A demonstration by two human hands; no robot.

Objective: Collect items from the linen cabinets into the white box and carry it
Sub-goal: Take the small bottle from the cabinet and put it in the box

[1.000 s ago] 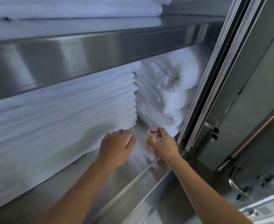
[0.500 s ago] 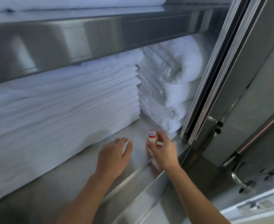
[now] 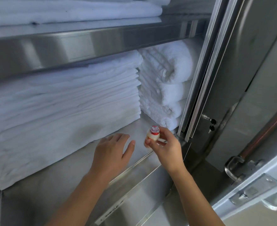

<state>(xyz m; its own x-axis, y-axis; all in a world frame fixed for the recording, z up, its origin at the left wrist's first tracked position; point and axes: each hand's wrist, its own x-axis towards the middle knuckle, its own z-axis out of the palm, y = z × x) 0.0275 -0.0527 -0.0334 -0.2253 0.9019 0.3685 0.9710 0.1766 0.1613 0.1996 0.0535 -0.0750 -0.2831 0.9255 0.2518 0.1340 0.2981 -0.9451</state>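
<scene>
One small milky bottle (image 3: pixel 152 135) with a red foil cap was pinched in the right hand (image 3: pixel 165 147), thumb and fingertips clamped round its body. It stood nearly upright, long axis vertical, cap pointing up and slightly toward the camera. It was held just above the front right corner of the lower steel shelf (image 3: pixel 56 180), just in front of the towels. The left hand (image 3: pixel 113 152) hovered palm down beside it, near but apart, fingers relaxed and slightly spread, holding nothing. Three thick folded white towels (image 3: pixel 165 82) were stacked at the shelf's right end, beside one tall stack of folded white sheets (image 3: pixel 61 108). More folded linen (image 3: pixel 69 12) lay on the shelf above. Two keys (image 3: pixel 212 125) hung from the door lock.
</scene>
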